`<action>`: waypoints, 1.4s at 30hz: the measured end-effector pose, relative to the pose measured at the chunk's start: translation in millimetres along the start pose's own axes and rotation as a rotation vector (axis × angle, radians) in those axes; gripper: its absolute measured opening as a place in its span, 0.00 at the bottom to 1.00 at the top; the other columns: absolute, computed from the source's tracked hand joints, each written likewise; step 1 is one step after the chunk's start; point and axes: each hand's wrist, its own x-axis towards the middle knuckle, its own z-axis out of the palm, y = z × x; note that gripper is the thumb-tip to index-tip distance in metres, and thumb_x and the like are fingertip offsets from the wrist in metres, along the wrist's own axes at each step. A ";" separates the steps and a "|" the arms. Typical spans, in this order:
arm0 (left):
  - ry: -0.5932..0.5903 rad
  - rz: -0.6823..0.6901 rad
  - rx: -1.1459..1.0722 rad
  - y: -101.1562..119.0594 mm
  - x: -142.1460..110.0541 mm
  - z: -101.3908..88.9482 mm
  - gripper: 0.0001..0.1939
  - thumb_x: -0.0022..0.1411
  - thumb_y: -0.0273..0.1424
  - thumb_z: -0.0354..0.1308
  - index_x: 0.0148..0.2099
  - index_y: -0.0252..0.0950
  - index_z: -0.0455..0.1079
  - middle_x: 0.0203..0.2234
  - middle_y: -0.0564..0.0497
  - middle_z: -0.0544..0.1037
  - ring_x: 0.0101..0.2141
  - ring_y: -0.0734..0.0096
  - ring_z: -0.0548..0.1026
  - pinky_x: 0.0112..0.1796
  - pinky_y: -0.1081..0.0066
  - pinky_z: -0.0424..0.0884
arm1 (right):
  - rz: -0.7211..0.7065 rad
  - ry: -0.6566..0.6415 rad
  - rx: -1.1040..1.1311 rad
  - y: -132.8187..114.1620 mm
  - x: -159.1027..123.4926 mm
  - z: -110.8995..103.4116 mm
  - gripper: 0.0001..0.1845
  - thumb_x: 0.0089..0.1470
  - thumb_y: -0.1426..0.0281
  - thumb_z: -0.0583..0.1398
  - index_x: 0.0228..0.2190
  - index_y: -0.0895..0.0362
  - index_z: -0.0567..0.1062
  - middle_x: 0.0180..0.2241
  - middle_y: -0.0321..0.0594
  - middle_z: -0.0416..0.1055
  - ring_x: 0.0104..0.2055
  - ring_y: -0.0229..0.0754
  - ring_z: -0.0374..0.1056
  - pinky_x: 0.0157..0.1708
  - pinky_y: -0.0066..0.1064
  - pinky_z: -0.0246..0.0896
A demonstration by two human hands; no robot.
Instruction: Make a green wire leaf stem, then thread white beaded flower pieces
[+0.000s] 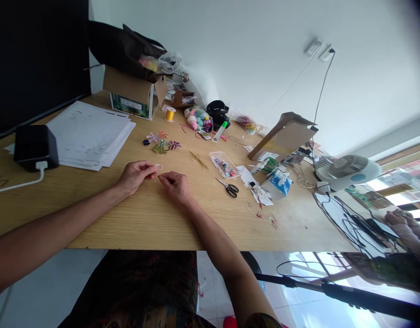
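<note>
My left hand [136, 175] and my right hand [174, 186] rest on the wooden table [93, 200], fingertips meeting. Both pinch a small pale pink looped piece [159, 168], too small to name surely. Just beyond the hands lie several little beaded flowers [161, 142] in purple, orange and green. A bundle of thin gold wires [199, 159] lies to the right of them.
Black scissors [228, 187], a clear bead packet [224, 165], a gold thread spool [169, 114], a bag of pom-poms [198, 119], white paper sheets [90, 134], a black box [35, 146], cardboard boxes [134, 93], a blue tissue pack [280, 181], a small fan [348, 171]. Another person's hand [401, 223] shows far right.
</note>
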 end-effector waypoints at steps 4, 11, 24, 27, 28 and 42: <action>0.019 0.049 0.107 -7.5 2.9 -3.7 0.11 0.44 0.38 0.67 0.24 0.34 0.73 0.18 0.52 0.74 0.20 0.76 0.67 0.25 0.72 0.62 | -0.115 -0.048 -0.173 -4.5 -2.0 1.5 0.10 0.58 0.71 0.58 0.32 0.59 0.80 0.27 0.39 0.73 0.29 0.34 0.66 0.33 0.25 0.59; -0.147 0.451 0.682 -17.1 7.5 -13.2 0.10 0.55 0.36 0.58 0.28 0.36 0.75 0.25 0.48 0.79 0.28 0.66 0.74 0.32 0.69 0.67 | -0.178 0.031 -0.308 -3.2 -1.5 -4.8 0.11 0.60 0.70 0.56 0.33 0.58 0.79 0.29 0.41 0.73 0.31 0.36 0.67 0.34 0.26 0.59; -0.084 0.124 0.199 -1.7 -1.5 -1.2 0.13 0.45 0.40 0.67 0.27 0.36 0.75 0.21 0.52 0.75 0.23 0.73 0.68 0.28 0.71 0.65 | 0.212 0.085 0.259 -0.1 5.8 -7.2 0.21 0.52 0.53 0.59 0.31 0.59 0.76 0.16 0.28 0.56 0.18 0.30 0.49 0.20 0.24 0.45; -0.063 0.075 0.105 0.9 -3.9 2.0 0.13 0.43 0.39 0.69 0.27 0.35 0.75 0.20 0.53 0.74 0.22 0.74 0.67 0.27 0.71 0.63 | 0.218 0.106 0.264 -4.1 4.7 -2.1 0.25 0.50 0.48 0.60 0.30 0.59 0.76 0.15 0.27 0.53 0.18 0.29 0.47 0.19 0.24 0.41; -0.069 0.066 0.089 1.1 -4.4 2.5 0.13 0.43 0.39 0.69 0.27 0.35 0.75 0.20 0.53 0.73 0.22 0.74 0.67 0.27 0.71 0.63 | 0.223 0.119 0.262 -4.8 4.8 -0.9 0.25 0.49 0.47 0.60 0.29 0.59 0.76 0.15 0.26 0.52 0.18 0.29 0.46 0.19 0.24 0.41; -0.114 -0.155 -0.120 -1.2 -1.3 -1.7 0.19 0.37 0.37 0.74 0.31 0.32 0.76 0.24 0.52 0.77 0.24 0.77 0.70 0.28 0.73 0.64 | 0.307 0.205 0.326 -8.4 5.4 -2.2 0.26 0.45 0.47 0.62 0.25 0.60 0.76 0.14 0.28 0.55 0.17 0.29 0.48 0.19 0.25 0.44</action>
